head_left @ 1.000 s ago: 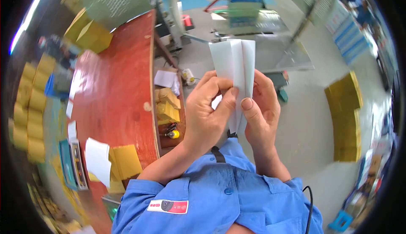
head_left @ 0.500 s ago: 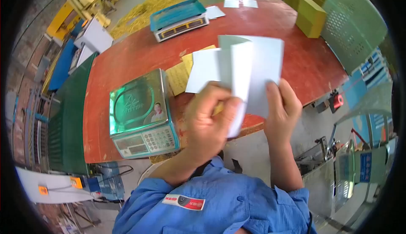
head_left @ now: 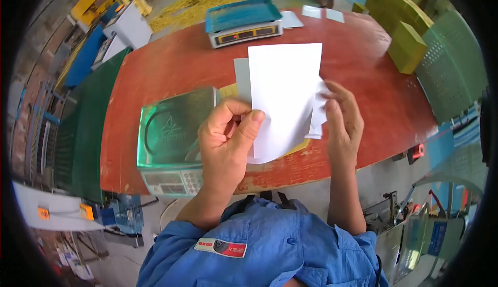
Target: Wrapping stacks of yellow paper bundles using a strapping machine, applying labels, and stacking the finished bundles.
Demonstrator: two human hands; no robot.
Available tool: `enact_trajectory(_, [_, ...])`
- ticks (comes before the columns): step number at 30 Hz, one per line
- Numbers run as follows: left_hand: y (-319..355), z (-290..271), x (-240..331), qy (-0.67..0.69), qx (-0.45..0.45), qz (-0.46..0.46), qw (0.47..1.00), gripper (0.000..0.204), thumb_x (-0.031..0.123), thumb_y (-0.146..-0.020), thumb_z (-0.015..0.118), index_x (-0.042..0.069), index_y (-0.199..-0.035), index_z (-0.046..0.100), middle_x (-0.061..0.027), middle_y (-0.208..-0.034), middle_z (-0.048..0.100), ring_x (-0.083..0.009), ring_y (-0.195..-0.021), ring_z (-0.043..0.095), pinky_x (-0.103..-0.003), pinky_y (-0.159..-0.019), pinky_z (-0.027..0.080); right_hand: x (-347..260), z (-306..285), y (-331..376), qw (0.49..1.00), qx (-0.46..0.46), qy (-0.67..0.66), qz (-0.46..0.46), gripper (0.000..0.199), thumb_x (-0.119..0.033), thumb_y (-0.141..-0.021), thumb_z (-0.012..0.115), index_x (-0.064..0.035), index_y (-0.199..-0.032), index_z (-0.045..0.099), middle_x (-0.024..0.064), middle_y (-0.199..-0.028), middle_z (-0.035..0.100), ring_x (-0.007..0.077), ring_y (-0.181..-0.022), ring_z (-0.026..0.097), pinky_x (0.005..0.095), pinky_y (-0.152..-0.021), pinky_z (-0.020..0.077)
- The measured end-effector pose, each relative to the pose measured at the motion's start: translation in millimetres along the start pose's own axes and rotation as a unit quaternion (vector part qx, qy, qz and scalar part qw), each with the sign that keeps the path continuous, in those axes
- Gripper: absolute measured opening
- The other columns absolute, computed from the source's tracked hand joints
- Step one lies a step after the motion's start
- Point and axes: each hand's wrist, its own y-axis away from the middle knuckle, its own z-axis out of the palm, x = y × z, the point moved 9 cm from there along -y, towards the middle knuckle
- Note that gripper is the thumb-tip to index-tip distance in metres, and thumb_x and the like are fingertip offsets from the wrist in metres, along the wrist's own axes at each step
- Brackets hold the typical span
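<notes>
I hold a bunch of white paper bags (head_left: 282,95) upright over the near edge of a red-brown table (head_left: 171,64). My left hand (head_left: 225,141) pinches the lower left of the front bag between thumb and fingers. At the right side of the bunch, my right hand (head_left: 340,123) grips the bags behind the front one. A grey bag edge shows behind the front bag at the upper left.
A weighing scale (head_left: 174,136) with a shiny green-tinted pan stands on the table left of my left hand. Another scale (head_left: 244,22) with a teal pan sits at the far edge, with loose white sheets (head_left: 316,13) beside it. Yellow-green boxes (head_left: 407,48) stand at the right, next to a green mesh chair (head_left: 454,64).
The view has swung from the floor and table side to face the table. The front bag now stands flatter and higher, and my hands have spread slightly apart on the bunch.
</notes>
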Motion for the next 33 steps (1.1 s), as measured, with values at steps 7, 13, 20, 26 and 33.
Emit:
enact_trajectory(7, [-20,49,-11,-0.214,-0.045,0.088,0.972,0.008,0.001,-0.092,0.059,0.001,-0.085,0.055,0.0019,-0.082,0.051,-0.0066,-0.076,0.046,-0.022,-0.068,0.038,26,-19,6,0.963,0.022,-0.244,0.115,0.011,-0.007,-0.09,0.069,-0.0028,-0.096,0.061,-0.0035,-0.082,0.062,0.0022,-0.072,0.053,0.02,-0.062,0.043])
enact_trajectory(13, [-45,144,-14,-0.248,-0.172,0.136,0.944,0.009,-0.006,-0.087,0.061,0.002,-0.092,0.061,-0.0038,-0.083,0.059,-0.0122,-0.075,0.052,-0.025,-0.069,0.042,49,-107,-17,0.979,0.083,-0.16,0.099,0.017,-0.012,-0.095,0.065,-0.0025,-0.082,0.059,-0.0054,-0.066,0.047,0.0013,-0.065,0.043,0.0229,-0.054,0.0371])
enact_trajectory(20, [-90,262,-53,-0.26,-0.218,0.123,0.933,0.025,-0.007,-0.087,0.06,0.002,-0.111,0.062,-0.0063,-0.096,0.066,-0.0105,-0.078,0.058,-0.024,-0.067,0.045,102,-197,-88,0.984,0.088,-0.129,0.088,0.019,-0.015,-0.1,0.058,-0.0022,-0.086,0.06,-0.0062,-0.069,0.048,0.0014,-0.064,0.041,0.02,-0.055,0.0352])
enact_trajectory(26, [-148,364,-122,-0.248,-0.226,0.068,0.94,0.027,-0.008,-0.091,0.05,-0.001,-0.117,0.057,-0.0016,-0.098,0.059,-0.0025,-0.081,0.05,-0.018,-0.071,0.038,175,-275,-175,0.972,0.125,-0.181,0.086,0.019,-0.016,-0.102,0.054,-0.0039,-0.088,0.06,-0.0086,-0.071,0.047,0.0001,-0.063,0.038,0.0193,-0.054,0.0317])
enact_trajectory(33, [-222,280,-235,-0.354,-0.064,-0.009,0.933,0.026,-0.008,-0.088,0.052,0.002,-0.111,0.061,-0.0014,-0.085,0.059,-0.0074,-0.07,0.048,-0.024,-0.063,0.042,269,-259,-234,0.963,0.069,-0.184,0.184,0.017,-0.011,-0.1,0.051,-0.0024,-0.091,0.061,-0.0064,-0.077,0.05,0.0019,-0.069,0.04,0.0204,-0.06,0.0323])
